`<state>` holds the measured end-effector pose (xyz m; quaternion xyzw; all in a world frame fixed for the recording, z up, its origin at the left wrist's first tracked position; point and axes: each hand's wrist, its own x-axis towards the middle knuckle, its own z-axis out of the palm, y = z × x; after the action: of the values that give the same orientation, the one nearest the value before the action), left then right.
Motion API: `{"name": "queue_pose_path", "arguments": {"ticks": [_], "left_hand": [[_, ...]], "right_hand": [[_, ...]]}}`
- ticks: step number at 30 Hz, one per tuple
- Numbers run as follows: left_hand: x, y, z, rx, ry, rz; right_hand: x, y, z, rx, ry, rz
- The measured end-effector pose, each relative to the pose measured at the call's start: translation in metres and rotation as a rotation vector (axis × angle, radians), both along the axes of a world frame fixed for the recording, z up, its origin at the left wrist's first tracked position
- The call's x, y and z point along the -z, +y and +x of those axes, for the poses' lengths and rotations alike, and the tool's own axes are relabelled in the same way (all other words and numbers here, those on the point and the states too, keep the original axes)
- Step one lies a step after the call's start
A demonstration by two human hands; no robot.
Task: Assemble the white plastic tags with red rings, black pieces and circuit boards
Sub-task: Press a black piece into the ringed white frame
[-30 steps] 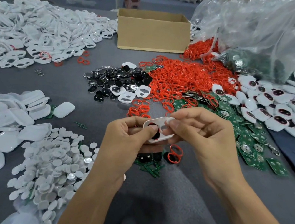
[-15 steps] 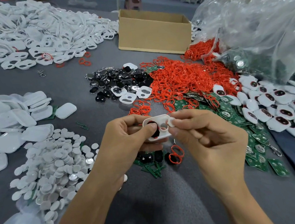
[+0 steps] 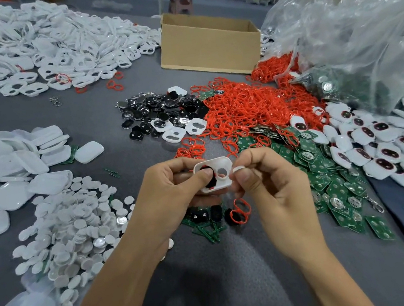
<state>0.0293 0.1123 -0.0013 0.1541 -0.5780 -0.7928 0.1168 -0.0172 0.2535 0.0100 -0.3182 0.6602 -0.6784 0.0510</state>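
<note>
My left hand [image 3: 172,192] grips a white plastic tag [image 3: 220,167] above the grey table, its thumb pressing a black piece [image 3: 210,179] into the tag's left opening. A bit of red shows at the tag's edge. My right hand [image 3: 269,192] pinches a small white disc [image 3: 238,169] just right of the tag. Under my hands lie loose black pieces [image 3: 204,215] and a red ring [image 3: 241,210]. A big heap of red rings [image 3: 250,110], a pile of black pieces [image 3: 159,114] and green circuit boards [image 3: 318,168] spread beyond.
White tag frames [image 3: 45,53] cover the far left, white covers [image 3: 6,169] and white discs [image 3: 75,232] the near left. An open cardboard box [image 3: 209,42] stands at the back. A clear plastic bag [image 3: 361,27] bulges on the right above assembled tags [image 3: 391,142].
My right hand has drawn slightly away from the tag to the right, with the white disc between its fingertips. The left hand still holds the tag in the same place.
</note>
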Motion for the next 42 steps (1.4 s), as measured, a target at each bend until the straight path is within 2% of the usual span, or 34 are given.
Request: {"name": "queue_pose_path", "arguments": {"ticks": [9, 17, 33, 39, 42], "left_hand": [[0.0014, 0.0006, -0.0005, 0.000, -0.018, -0.004], [0.0019, -0.0001, -0.0006, -0.007, -0.017, -0.012], [0.0009, 0.0009, 0.0010, 0.009, 0.003, -0.016], [0.0008, 0.0007, 0.0008, 0.011, 0.010, -0.014], [0.0016, 0.0007, 0.0003, 0.003, 0.011, -0.019]], "right_hand": [[0.0040, 0.0009, -0.0014, 0.062, 0.049, 0.086], [-0.0007, 0.0050, -0.0056, 0.074, -0.034, -0.068], [-0.0016, 0.0035, -0.0046, 0.064, -0.019, -0.189], [-0.0047, 0.0041, -0.0029, 0.042, -0.014, -0.167], [-0.0047, 0.0062, -0.0048, 0.103, 0.047, -0.067]]}}
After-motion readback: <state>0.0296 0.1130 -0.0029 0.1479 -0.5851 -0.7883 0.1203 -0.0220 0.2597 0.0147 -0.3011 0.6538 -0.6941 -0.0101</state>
